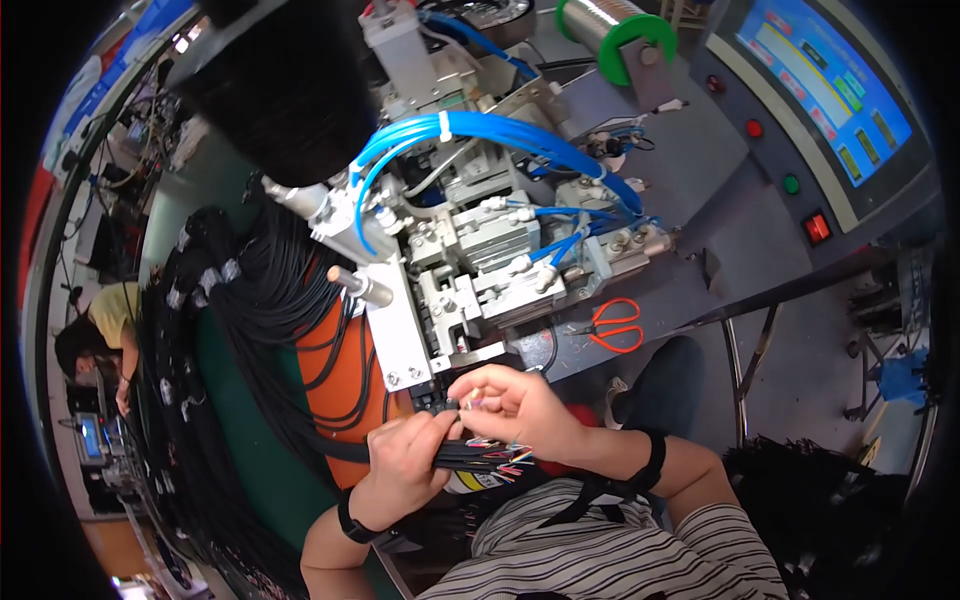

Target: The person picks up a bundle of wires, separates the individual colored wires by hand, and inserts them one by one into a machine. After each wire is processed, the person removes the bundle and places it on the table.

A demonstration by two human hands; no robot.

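The machine (470,250) stands on the bench (720,230), directly behind the two hands. The left hand (400,465) and the right hand (520,405) meet in front of its lower plate, with a bundle of cables (470,458) between them — the wire ends point to the right. More cables (250,330) hang to the left of the machine. Scissors (612,325) lie on the bench just right of the machine. Further right and behind is the control panel (820,90), and the wire spool (615,30) sits behind the machine.

orange scissors (613,324), green wire spool (622,32), touchscreen (824,76)
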